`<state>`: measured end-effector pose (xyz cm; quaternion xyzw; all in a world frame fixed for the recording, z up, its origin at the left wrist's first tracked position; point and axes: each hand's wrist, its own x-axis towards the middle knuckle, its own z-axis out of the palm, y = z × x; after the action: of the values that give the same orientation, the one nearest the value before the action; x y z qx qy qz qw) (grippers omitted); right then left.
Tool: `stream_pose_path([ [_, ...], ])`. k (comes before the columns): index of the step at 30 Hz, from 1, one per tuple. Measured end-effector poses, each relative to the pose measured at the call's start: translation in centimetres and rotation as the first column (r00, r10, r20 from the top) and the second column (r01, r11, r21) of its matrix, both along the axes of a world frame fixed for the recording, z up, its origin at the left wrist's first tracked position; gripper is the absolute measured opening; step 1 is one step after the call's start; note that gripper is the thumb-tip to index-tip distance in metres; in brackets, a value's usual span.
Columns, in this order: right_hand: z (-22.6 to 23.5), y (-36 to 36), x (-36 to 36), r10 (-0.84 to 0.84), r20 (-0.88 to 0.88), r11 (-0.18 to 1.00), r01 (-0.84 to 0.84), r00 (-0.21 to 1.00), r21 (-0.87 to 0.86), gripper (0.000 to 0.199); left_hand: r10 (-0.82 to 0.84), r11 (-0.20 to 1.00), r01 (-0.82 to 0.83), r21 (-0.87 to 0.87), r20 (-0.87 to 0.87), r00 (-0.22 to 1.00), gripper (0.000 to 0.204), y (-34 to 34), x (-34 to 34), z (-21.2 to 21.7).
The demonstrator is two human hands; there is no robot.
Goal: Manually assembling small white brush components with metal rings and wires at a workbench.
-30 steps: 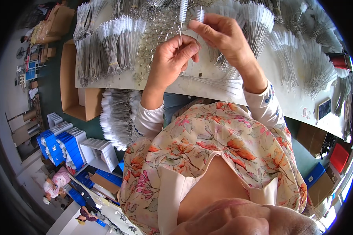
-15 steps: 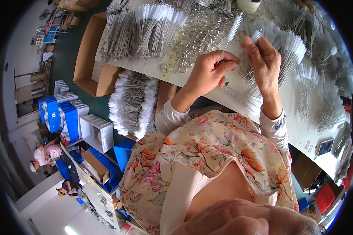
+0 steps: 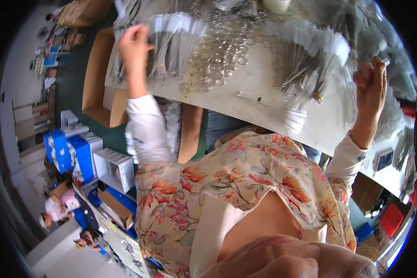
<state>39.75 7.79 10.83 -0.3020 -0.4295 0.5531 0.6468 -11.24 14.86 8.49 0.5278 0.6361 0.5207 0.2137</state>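
Right hand (image 3: 371, 84) grips a brush (image 3: 387, 61), left hand (image 3: 134, 46) grip cannot be told; crowding against the right heap (image 3: 397, 44) could snag bristles.

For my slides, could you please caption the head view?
Left hand and right hand apart over pale worktable with white-bristled wire brushes and silvery metal rings.

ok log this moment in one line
left hand: near white bristled wire brushes | right hand: pinching white bristle brush | silver metal rings: between hands
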Motion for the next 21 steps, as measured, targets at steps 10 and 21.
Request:
stream_pose_path([
  [10, -5.5, -0.8, 8.0, -0.331, 0.86, 0.826, 0.56, 0.387, 0.066, 0.021, -0.192, 0.963, -0.036, -0.268, -0.773, 0.605, 0.02, 5.7, -21.4, -11.5],
  [21, -10.3, 3.3, 7.4, -0.012, 0.999, 0.788, 0.614, -0.037, 0.032, 0.019, -0.059, 0.915, -0.276, -0.295, -0.774, 0.63, 0.021, 5.9, -14.8, -5.2],
])
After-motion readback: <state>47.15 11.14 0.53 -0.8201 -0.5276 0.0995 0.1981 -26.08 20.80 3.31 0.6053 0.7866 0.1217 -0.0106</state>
